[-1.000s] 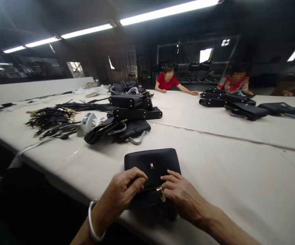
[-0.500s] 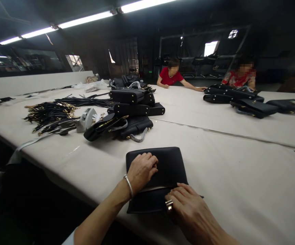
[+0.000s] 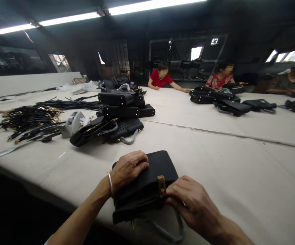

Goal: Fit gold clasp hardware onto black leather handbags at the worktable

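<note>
Pressing — both hands [image 3: 160,185] flat on handbag [image 3: 147,180]

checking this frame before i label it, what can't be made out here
Head view only:
- Right hand: fingertips tucked under the bag, so its grip is unclear.
- Bag's front: covered by the flap and left hand.
- Strap pile: too small and tangled to count.
- Far bags: small, dark, details lost.

Open table surface [image 3: 239,170] is seen from 12 to 4 o'clock of the black handbag [image 3: 147,177]. At 11 o'clock the way is blocked by a pile of black bags [image 3: 117,115], and at 10 o'clock by a heap of straps [image 3: 27,119]. More bags [image 3: 229,103] are found far off at 1 o'clock.
</note>
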`<state>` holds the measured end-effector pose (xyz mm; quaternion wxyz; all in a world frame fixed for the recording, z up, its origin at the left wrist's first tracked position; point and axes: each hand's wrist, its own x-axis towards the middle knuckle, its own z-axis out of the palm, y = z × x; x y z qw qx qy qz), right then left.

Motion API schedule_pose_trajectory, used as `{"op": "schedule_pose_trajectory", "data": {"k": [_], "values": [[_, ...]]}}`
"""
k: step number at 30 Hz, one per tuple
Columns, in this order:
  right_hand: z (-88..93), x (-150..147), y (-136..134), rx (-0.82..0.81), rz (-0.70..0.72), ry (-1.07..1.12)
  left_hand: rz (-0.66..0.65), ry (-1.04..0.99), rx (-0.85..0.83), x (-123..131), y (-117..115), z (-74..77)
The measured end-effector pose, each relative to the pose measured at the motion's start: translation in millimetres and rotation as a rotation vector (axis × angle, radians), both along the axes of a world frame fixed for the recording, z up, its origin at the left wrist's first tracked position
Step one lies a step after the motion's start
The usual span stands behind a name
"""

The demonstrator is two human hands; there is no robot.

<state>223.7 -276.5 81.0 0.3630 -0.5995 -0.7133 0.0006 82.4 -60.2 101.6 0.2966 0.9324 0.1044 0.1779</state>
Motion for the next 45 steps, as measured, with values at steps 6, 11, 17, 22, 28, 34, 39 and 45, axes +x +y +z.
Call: {"op": "schedule_pose_trajectory", "data": {"k": [6, 11, 17, 22, 28, 34, 39, 45], "values": [[82.3, 36.1, 27.2, -0.283, -0.223, 0.600, -0.139, -0.179, -0.787, -33.8, 35.7, 5.8], [57.2, 68.2, 72.9, -0.467, -0.233, 0.831, -0.128, -0.181, -0.825, -44.4, 21.3, -14.5], [13.6, 94.4, 84.5, -0.470, -0.372, 0.708, 0.017, -0.183, -1.103, -37.3, -6.5, -47.0], [-2.4, 106.3, 33.0, -0.516, -0.441, 0.710, 0.072, -0.285, -1.165, -42.8, -6.8, -64.6], [-37.0, 81.3, -10.6, -0.501, -0.403, 0.845, 0.036, -0.350, -1.189, -43.3, -15.7, -65.2], [-21.1, 58.9, -3.4, -0.310, -0.369, 0.823, 0.070, -0.388, -1.056, -47.9, -16.1, -53.9], [-33.1, 68.8, 3.0, -0.194, -0.370, 0.644, 0.109, -0.391, -0.840, -51.6, -11.9, -42.3], [-41.1, 70.7, 0.9, -0.166, -0.405, 0.515, 0.120, -0.409, -0.805, -56.8, -18.5, -36.7]]}}
